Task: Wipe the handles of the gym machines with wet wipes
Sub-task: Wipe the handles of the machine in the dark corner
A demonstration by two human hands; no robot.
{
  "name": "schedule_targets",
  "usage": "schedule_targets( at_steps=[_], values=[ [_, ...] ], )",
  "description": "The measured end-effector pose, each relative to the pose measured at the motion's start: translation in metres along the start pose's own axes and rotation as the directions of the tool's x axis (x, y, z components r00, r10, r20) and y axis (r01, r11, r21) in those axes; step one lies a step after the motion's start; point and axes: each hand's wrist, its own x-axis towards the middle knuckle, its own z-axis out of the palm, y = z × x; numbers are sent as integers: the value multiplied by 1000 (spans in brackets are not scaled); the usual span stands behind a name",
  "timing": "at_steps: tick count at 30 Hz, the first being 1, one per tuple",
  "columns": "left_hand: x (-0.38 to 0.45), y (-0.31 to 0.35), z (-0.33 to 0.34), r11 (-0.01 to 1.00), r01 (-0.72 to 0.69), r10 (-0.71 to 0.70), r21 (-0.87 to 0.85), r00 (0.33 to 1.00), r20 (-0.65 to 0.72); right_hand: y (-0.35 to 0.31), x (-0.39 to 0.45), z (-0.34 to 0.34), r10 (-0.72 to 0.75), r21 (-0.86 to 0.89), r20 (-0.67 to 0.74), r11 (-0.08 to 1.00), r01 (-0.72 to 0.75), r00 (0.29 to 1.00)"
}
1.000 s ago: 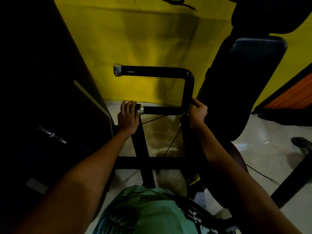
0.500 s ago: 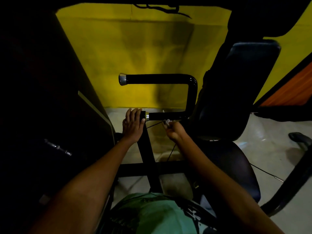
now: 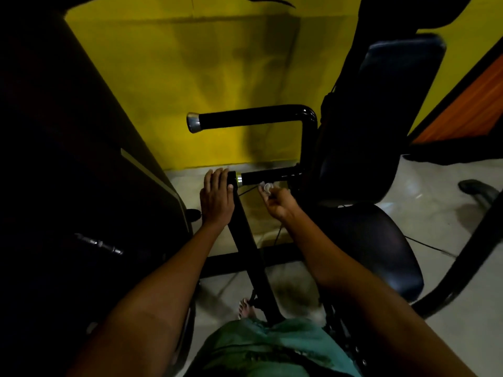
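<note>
My left hand (image 3: 217, 198) lay flat over the near end of the lower handle (image 3: 268, 176), fingers straight and close together, fingertips draped over the bar's end just left of its metal collar (image 3: 239, 179). My right hand (image 3: 279, 202) sat just below the same bar, fingers curled and pinching a small crumpled white wet wipe (image 3: 266, 187), which touched or nearly touched the underside of the grip; contact could not be settled at this light level. The lower handle was a short black horizontal tube, glossy, joined at its right end to a vertical black tube that bent over into the upper handle (image 3: 250, 119), a longer horizontal black bar ending at the left in a dull silver cap (image 3: 193, 122). Both bars stood left of the machine's dark padded backrest (image 3: 392, 110), with the round dark seat pad (image 3: 381, 246) below it. A black frame strut (image 3: 247, 248) ran from under my left hand toward my body, crossing a horizontal base bar. The floor (image 3: 441, 213) was pale, shiny tile with soft reflections. The wall (image 3: 190, 63) behind was bright yellow, unevenly shadowed. A large black mass filled the left side, detail unreadable apart from a small metal pin (image 3: 100, 244). An orange panel (image 3: 468, 115) showed at the far right. One bare foot (image 3: 246, 308) and green clothing (image 3: 272, 349) were at the bottom.
</note>
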Motion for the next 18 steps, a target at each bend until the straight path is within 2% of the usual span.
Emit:
schedule_targets(
  at_steps=[2, 5, 10, 13, 16, 18],
  values=[
    [-1, 7, -1, 999, 38, -38, 3, 999, 11, -6, -7, -7, -37, -56, -19, 998, 36, 999],
    [0, 13, -6, 995, 77, -81, 57, 994, 68, -9, -18, -12, -44, -202, 35, 978, 51, 998],
    [4, 21, -21, 985, 113, -144, 129, 954, 263, -16, -26, -25, -12, -329, 58, 944, 30, 998],
    [-6, 34, -31, 975, 140, -190, 171, 925, 328, -25, -44, -36, 34, -466, 132, 884, 32, 991],
    [-28, 51, -37, 968, 66, -159, 243, 908, 388, -37, -68, -50, 99, -449, 203, 893, 3, 974],
    [-49, 63, -36, 969, -12, -92, 246, 908, 408, -42, -88, -62, 10, -486, 150, 871, 65, 989]
  ],
)
